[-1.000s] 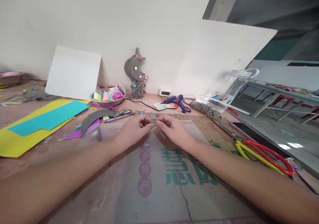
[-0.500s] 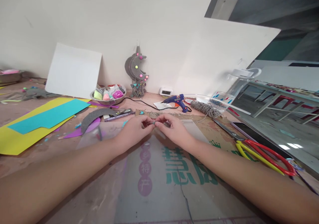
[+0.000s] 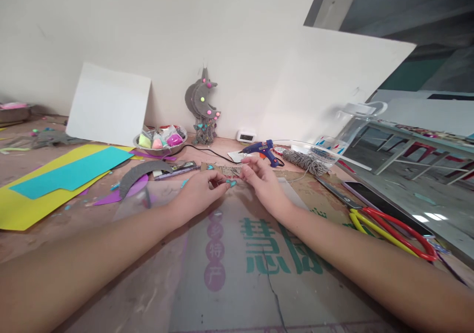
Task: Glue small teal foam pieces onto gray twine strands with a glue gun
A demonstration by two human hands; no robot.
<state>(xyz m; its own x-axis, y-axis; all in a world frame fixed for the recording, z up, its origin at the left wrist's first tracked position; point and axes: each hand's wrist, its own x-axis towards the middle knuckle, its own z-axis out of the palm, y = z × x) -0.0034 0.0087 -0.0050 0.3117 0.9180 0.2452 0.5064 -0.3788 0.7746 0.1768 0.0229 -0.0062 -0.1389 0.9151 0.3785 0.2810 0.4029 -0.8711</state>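
Observation:
My left hand (image 3: 200, 191) rests on the clear plastic sheet (image 3: 155, 197), its thumb and forefinger pinched on a thin grey string with small teal pieces (image 3: 231, 182). My right hand (image 3: 261, 181) has its fingers curled loosely just above a strip of brown cardboard (image 3: 221, 168), its fingertips close to the string; whether they grip it is not clear. Both forearms reach in from the bottom corners across the printed cardboard mat (image 3: 259, 254).
A blue glue gun (image 3: 262, 150) and a bundle of grey twine (image 3: 304, 162) lie behind my right hand. Red and yellow scissors (image 3: 392, 229) and a phone (image 3: 385, 205) are on the right. Teal and yellow paper sheets (image 3: 66, 175), a bowl of coloured clay (image 3: 160, 140) and a grey moon ornament (image 3: 203, 103) stand left and behind.
My right hand has pulled away from my left, moving back and to the right toward the cardboard strip. The left hand keeps its pinch in place.

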